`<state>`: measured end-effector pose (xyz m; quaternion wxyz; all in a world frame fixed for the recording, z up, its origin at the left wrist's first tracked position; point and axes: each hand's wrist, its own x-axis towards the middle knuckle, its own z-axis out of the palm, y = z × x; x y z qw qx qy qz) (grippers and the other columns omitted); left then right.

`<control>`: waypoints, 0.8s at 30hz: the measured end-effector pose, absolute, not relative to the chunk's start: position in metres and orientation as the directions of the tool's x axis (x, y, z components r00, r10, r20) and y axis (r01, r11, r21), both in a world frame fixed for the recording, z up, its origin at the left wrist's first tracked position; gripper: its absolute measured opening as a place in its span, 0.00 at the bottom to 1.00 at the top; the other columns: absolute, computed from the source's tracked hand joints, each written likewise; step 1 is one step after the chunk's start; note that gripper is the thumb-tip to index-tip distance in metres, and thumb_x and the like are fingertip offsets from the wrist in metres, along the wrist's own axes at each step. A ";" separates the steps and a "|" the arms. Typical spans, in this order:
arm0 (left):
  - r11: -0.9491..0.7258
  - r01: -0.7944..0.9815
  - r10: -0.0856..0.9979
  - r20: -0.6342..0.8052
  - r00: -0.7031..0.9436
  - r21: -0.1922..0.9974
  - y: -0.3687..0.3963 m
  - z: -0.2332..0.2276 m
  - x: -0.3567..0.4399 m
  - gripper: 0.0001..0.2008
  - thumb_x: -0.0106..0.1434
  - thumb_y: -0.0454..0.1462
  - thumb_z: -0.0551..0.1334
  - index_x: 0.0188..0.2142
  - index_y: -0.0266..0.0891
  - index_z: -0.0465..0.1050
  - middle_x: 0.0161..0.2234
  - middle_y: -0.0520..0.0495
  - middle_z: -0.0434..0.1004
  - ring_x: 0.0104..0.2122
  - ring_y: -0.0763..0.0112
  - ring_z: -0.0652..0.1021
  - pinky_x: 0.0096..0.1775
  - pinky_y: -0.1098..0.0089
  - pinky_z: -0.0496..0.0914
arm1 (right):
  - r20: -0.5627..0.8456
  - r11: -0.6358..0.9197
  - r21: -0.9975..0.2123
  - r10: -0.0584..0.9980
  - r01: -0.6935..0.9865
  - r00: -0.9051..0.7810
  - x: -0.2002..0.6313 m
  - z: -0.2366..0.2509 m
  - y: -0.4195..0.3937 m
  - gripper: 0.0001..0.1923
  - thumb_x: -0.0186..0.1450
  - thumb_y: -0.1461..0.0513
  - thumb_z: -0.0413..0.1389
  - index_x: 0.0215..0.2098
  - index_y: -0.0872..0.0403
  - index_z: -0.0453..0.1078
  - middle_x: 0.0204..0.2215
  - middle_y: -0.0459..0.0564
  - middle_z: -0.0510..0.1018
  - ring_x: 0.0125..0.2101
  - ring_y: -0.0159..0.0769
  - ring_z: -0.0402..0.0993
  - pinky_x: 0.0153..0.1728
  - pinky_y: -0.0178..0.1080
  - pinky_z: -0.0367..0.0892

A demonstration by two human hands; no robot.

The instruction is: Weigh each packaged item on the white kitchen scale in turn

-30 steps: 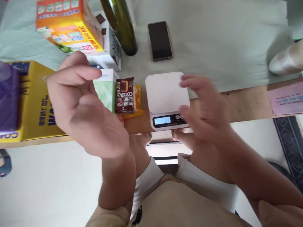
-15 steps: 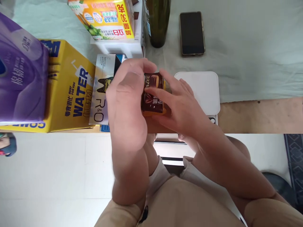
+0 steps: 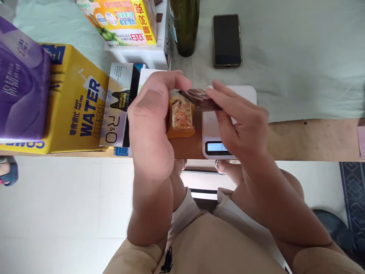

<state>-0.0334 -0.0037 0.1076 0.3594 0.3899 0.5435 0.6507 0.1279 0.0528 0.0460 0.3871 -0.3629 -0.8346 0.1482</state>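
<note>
My right hand (image 3: 242, 121) pinches a dark brown snack packet (image 3: 203, 99) by its right end, above the left part of a white kitchen scale (image 3: 207, 133). The hand covers part of the scale's lit display. My left hand (image 3: 154, 118) is cupped, its fingers curving around the far left side of an orange-and-clear wrapped snack packet (image 3: 182, 116). Its visible fingertips are apart from that packet and close to the brown one's left end. The left thumb and lower fingers are hidden.
On the left stand a purple tissue pack (image 3: 23, 87), a yellow box (image 3: 76, 110) and a charcoal toothpaste box (image 3: 114, 110). Behind are an orange soap pack (image 3: 122, 23) on a white box (image 3: 134, 55), a dark green bottle (image 3: 185, 26) and a phone (image 3: 227, 40).
My right hand has lifted the brown packet off the orange one and moved it right, tilting it. The orange packet and scale display now show. My left hand stays nearly still.
</note>
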 end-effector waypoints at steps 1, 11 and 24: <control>-0.155 -0.040 0.902 0.124 -0.414 0.987 -0.004 0.104 -0.032 0.22 0.67 0.61 0.65 0.31 0.49 0.79 0.42 0.48 0.80 0.51 0.57 0.79 0.51 0.57 0.75 | 0.575 0.691 -0.517 0.717 0.505 -0.393 0.135 0.046 0.053 0.23 0.76 0.65 0.50 0.62 0.39 0.76 0.61 0.43 0.83 0.62 0.42 0.81 0.61 0.48 0.81; -0.300 0.080 0.923 0.310 -0.226 0.951 0.008 0.070 -0.006 0.17 0.76 0.52 0.60 0.42 0.49 0.83 0.43 0.49 0.83 0.46 0.60 0.80 0.51 0.54 0.73 | 0.706 0.783 -0.250 0.550 0.569 -0.447 0.186 0.028 0.056 0.23 0.70 0.68 0.52 0.58 0.45 0.78 0.58 0.50 0.85 0.54 0.41 0.86 0.57 0.49 0.78; -0.655 0.072 0.702 0.641 -0.310 0.752 0.013 0.026 0.025 0.20 0.76 0.45 0.50 0.41 0.39 0.78 0.35 0.42 0.78 0.40 0.59 0.81 0.45 0.57 0.77 | 0.691 0.735 -0.451 0.647 0.506 -0.322 0.207 0.022 0.062 0.24 0.64 0.62 0.47 0.54 0.45 0.77 0.53 0.47 0.86 0.56 0.45 0.85 0.62 0.55 0.73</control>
